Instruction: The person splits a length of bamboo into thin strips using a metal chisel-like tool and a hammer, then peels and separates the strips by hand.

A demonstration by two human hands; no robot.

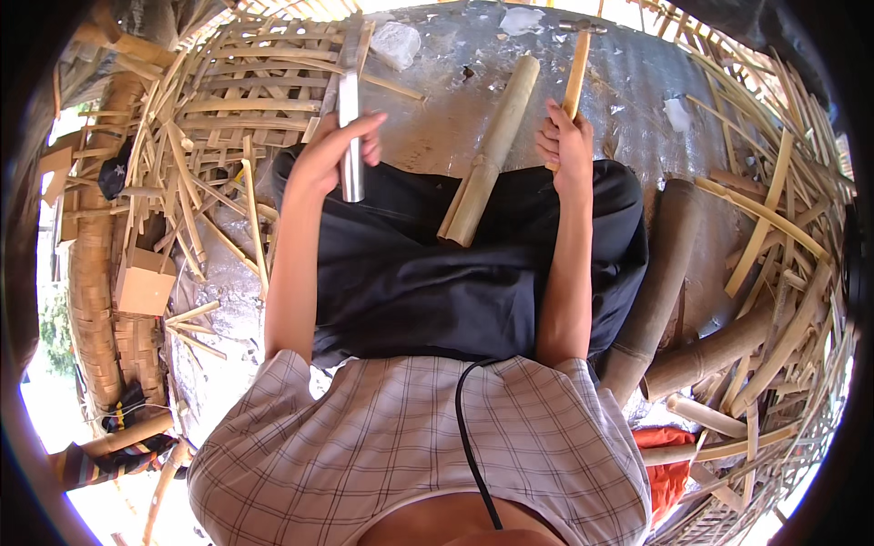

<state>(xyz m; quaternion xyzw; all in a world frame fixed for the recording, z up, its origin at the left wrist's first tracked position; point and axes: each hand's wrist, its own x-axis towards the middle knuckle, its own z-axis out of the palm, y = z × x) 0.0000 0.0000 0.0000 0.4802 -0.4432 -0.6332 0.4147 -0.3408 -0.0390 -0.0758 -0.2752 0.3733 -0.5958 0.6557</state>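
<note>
Both grips are closed: the left hand (330,155) wraps a metal blade (350,136), and the right hand (564,141) clasps a wooden-handled hammer (576,64). Between them a bamboo piece (490,150) leans on the lap, whole and apparently unsplit; cutting seems not yet begun.

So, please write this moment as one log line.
left hand: holds blade | right hand: holds hammer | bamboo piece: on lap
</note>
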